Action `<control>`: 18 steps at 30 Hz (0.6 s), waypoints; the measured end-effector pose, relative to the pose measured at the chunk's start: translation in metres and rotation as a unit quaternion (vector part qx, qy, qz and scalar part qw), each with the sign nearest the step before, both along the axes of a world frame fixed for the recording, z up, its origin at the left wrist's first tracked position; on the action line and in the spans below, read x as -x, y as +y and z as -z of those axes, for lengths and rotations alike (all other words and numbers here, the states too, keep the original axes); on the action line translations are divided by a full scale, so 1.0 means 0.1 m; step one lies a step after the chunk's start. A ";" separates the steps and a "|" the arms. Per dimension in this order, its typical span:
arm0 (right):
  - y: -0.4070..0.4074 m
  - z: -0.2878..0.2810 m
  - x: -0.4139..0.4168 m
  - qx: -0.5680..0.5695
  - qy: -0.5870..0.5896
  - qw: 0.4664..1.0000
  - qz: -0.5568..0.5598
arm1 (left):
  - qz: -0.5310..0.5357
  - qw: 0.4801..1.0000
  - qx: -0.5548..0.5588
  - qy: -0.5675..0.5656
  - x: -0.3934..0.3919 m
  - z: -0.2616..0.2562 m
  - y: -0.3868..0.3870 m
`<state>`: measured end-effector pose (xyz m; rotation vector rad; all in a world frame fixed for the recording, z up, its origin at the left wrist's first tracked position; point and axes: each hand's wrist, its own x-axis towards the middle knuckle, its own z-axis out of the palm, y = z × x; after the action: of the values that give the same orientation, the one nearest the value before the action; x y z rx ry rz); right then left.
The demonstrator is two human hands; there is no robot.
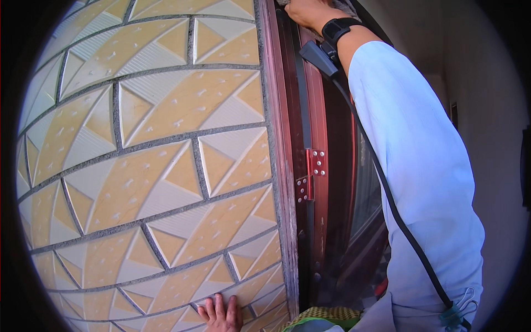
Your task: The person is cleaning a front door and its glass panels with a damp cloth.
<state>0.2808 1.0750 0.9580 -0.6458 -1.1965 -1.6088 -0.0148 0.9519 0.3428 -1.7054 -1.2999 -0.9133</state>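
My right hand [309, 13] is raised at the top edge of the view, bent over a greyish cloth [349, 7] against the upper part of the dark red door frame [278, 83]. Part of the cloth and the fingertips are cut off or hidden. Around that wrist sits a black strap [338, 30] with a dark device [318, 58] and a black cable [388, 186]. Low in the view, my left hand [220, 314] rests with fingers apart on the tiled wall [166, 166], holding nothing.
A red metal hinge [310, 174] with several screws joins the frame to the red door [319, 232], which stands ajar. Behind my light blue sleeve [419, 137] is a plain wall [489, 124]. The cable passes through a clip [452, 315] near my shoulder.
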 end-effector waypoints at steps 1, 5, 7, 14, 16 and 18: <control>-0.04 0.02 0.04 0.000 -0.002 1.000 -0.001 | -0.003 1.000 0.008 0.007 -0.01 0.01 0.01; -0.45 0.22 0.15 0.198 0.012 0.950 0.240 | 0.012 1.000 0.001 0.002 0.01 0.00 0.00; -0.66 0.47 0.19 0.241 -0.031 0.940 0.240 | 0.020 1.000 -0.003 -0.004 0.00 0.01 -0.01; -0.23 1.90 0.11 0.129 -0.037 0.990 -0.032 | 0.007 0.999 -0.030 0.008 0.06 0.14 0.08; -0.32 2.32 0.03 0.097 -0.044 0.994 -0.036 | 0.028 0.999 -0.026 0.003 0.01 0.12 0.12; -0.51 2.74 0.00 0.194 -0.042 0.980 -0.012 | 0.037 0.999 -0.010 -0.003 0.00 0.12 0.04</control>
<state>0.2805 1.0238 0.6837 -0.8099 -1.5962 -1.4020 -0.0150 0.9557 0.3303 -1.7451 -1.2345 -0.9718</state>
